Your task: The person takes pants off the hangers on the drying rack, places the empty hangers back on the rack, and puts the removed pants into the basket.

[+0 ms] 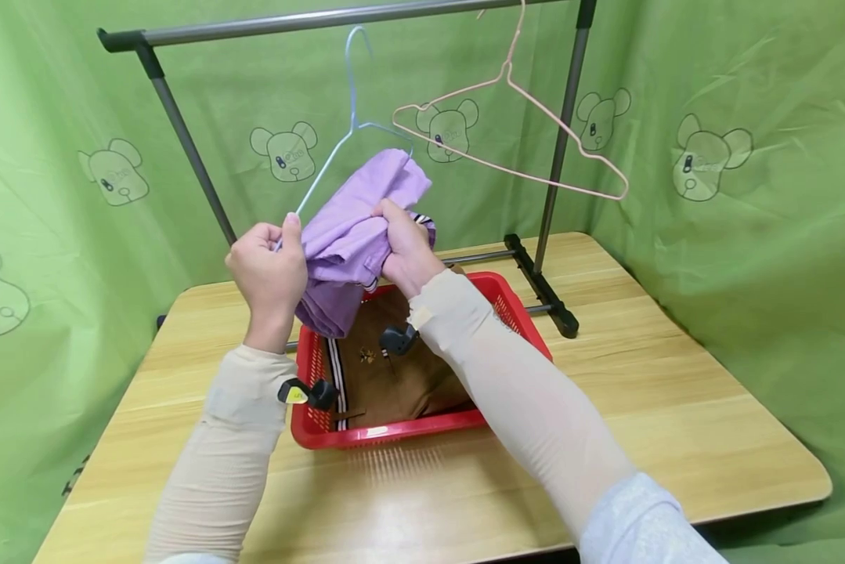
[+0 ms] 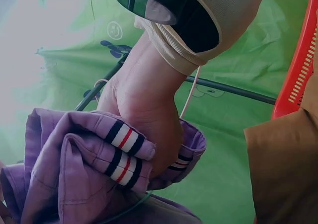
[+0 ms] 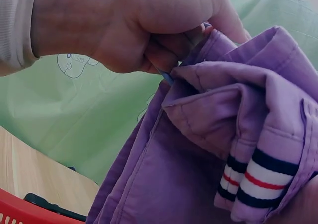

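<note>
A pale blue wire hanger [image 1: 326, 167] is held up by its left end in my left hand [image 1: 267, 270], its hook just under the rail. Bunched over the hanger's lower part are folded purple trousers [image 1: 344, 235] with navy, white and red stripe bands. My right hand [image 1: 409, 247] grips the trousers from the right, thumb on top. In the left wrist view, the right hand [image 2: 149, 114] is partly tucked behind the striped folds. The right wrist view has the left hand [image 3: 144, 25] curled at the hanger's end beside the cloth. Folds hide most of the hanger's bar.
A red plastic basket [image 1: 422, 427] stands on the wooden table [image 1: 676, 407] below my hands, holding a brown garment [image 1: 408, 380] with a striped side. A pink hanger [image 1: 507, 168] hangs on the metal rack [image 1: 267, 25]. Green curtains [image 1: 732, 94] enclose the table.
</note>
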{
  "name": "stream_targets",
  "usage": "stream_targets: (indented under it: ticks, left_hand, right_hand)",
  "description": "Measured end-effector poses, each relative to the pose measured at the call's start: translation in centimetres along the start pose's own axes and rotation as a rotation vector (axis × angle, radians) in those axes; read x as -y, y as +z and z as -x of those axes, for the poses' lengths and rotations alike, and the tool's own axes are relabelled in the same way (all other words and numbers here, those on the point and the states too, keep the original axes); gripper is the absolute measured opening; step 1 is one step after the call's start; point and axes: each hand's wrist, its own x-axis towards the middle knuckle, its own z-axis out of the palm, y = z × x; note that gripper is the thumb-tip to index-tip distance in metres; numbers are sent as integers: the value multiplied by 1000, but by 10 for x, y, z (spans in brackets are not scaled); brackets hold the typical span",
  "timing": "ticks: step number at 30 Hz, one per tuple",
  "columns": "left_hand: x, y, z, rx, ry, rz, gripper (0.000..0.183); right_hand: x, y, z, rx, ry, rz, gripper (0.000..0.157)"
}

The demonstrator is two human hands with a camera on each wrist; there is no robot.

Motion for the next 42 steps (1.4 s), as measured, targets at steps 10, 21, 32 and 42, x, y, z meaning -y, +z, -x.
stream_targets:
  ticks: [10, 21, 32, 42]
  left_hand:
    - [2, 0, -1, -24, 6, -16, 36]
    - [10, 1, 1, -7, -14, -21, 33]
    - [14, 1, 0, -17, -11, -31, 35]
    - [18, 2, 0, 3, -4, -44, 35]
  right_hand:
    - [1, -1, 1, 134, 54, -47, 20]
    - [5, -1, 5, 196, 62, -48, 20]
    - [9, -2, 8, 249, 60, -86, 22]
    - [13, -3, 12, 267, 76, -106, 23]
